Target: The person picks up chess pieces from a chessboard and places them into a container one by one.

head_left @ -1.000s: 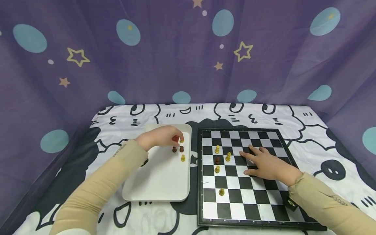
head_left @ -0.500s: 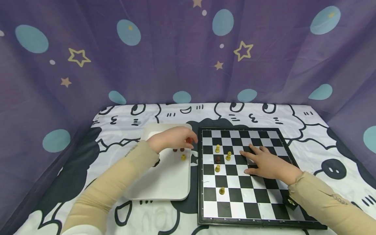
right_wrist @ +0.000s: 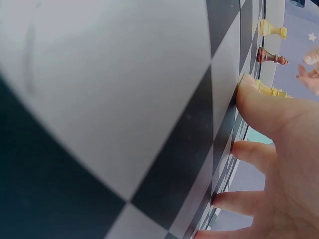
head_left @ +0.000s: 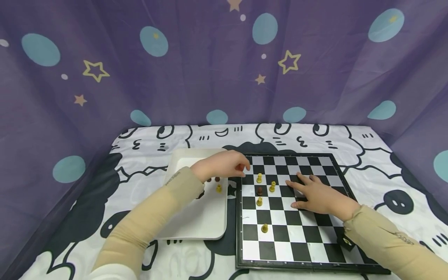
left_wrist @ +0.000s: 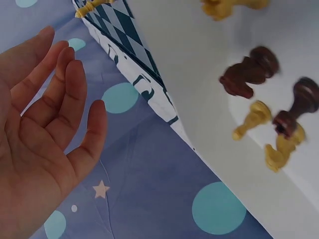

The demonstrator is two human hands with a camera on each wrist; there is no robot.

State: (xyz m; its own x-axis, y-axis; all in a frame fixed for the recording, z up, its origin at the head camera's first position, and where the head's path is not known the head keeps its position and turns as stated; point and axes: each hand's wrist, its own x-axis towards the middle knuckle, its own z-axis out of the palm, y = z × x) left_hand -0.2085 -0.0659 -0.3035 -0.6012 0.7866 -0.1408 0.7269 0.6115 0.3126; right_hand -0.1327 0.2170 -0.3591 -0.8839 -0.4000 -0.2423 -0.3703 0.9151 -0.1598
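Note:
My left hand hovers over the far left edge of the chessboard, fingers loosely bent. No chess piece shows between the thumb and fingers in the left wrist view. My right hand rests spread on the board's right half, fingertips touching the squares. Left of it, a dark brown pawn stands among yellow pieces, including a rook and another yellow piece. Nearer the front is a further yellow piece.
A white tray lies left of the board. Inside are a brown knight, another brown piece, a small yellow piece and other yellow pieces. The patterned cloth lies under both; a purple curtain hangs behind.
My left hand has moved right, from above the pieces in the tray to the board's left edge. The right hand has stayed in place, and the pieces on the board look unmoved.

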